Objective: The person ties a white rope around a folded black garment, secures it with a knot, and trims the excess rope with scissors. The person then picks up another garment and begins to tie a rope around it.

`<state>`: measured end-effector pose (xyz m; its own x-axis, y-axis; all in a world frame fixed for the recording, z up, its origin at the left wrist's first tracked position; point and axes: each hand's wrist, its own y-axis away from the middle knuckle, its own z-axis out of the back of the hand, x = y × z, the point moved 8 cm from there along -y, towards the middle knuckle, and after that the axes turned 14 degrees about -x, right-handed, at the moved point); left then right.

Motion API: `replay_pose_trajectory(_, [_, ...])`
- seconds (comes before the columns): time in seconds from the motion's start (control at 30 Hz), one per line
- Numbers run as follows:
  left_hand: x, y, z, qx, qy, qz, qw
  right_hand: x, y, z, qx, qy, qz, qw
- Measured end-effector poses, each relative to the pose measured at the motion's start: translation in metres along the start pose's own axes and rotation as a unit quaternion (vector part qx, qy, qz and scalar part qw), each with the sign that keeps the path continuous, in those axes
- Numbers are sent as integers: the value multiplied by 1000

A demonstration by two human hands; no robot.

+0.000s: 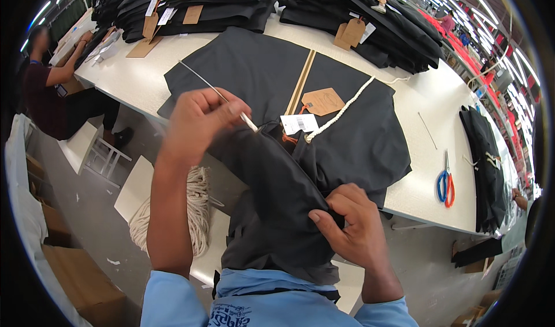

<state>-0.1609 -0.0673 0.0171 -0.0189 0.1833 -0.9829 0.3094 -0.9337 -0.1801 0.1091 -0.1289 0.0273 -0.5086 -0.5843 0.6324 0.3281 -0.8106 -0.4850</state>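
A black garment (260,71) with a tan-striped zip line lies over the table edge and hangs toward my lap. My left hand (204,119) pinches a long thin metal rod (201,79), with the end of a white cord (249,122) at its lower tip, beside an eyelet in the garment. My right hand (353,223) grips a fold of the black cloth. A thicker white cord (342,112) comes out of a second eyelet and lies across the garment. A brown card tag (323,101) and a white label (299,123) rest between the eyelets.
Stacks of black garments (195,10) stand at the back of the table (416,95). Scissors (446,184) and another thin rod (427,131) lie at the right, near folded black garments (485,171). A hank of white cord (195,214) lies on a bench. A person (47,84) sits at the left.
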Motion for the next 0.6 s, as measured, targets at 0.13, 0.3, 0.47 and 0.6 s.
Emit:
replay_pose_trajectory(0.13, [6, -28, 33, -16, 17, 8, 1000, -3, 11, 20, -19, 34, 12, 999])
replay_pose_trajectory(0.3, [4, -42, 40, 10, 77, 8, 997, 10, 14, 19, -27, 26, 56, 998])
replay_pose_trajectory(0.47, [-18, -8, -32, 22, 402, 167, 900, 43, 11, 0, -22, -20, 193, 981])
replay_pose_trajectory(0.6, [-19, -32, -36, 66, 375, 189, 905, 46, 18, -16, -8, -80, 213, 974])
